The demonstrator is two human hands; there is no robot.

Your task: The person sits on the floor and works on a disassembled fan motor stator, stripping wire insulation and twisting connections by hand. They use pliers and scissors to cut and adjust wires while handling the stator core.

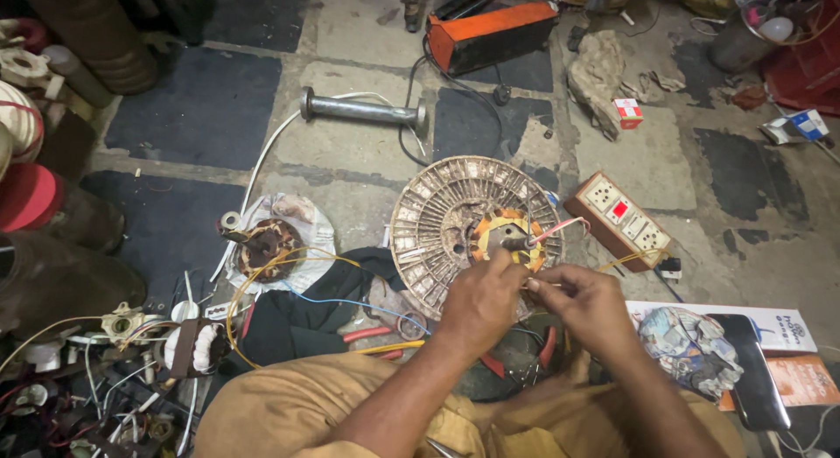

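While both hands (fingertips hidden) pinch wires [551,230], motor [477,230] shows.

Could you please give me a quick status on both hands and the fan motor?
Left hand and right hand pinching thin wires. Fan motor flat on floor, touched. Pliers lie nearby.

1. Two hands, a left hand [479,302] and a right hand [588,302], are working together at one round fan motor [437,222].
2. One switch board with sockets [618,219] is lying near it.
3. One orange box [490,34] is sitting farther off.
4. One metal pipe [360,109] is lying on the floor.
5. One wound coil [267,244] is resting on a bag.
6. One small red and white carton [627,113] is lying by itself.
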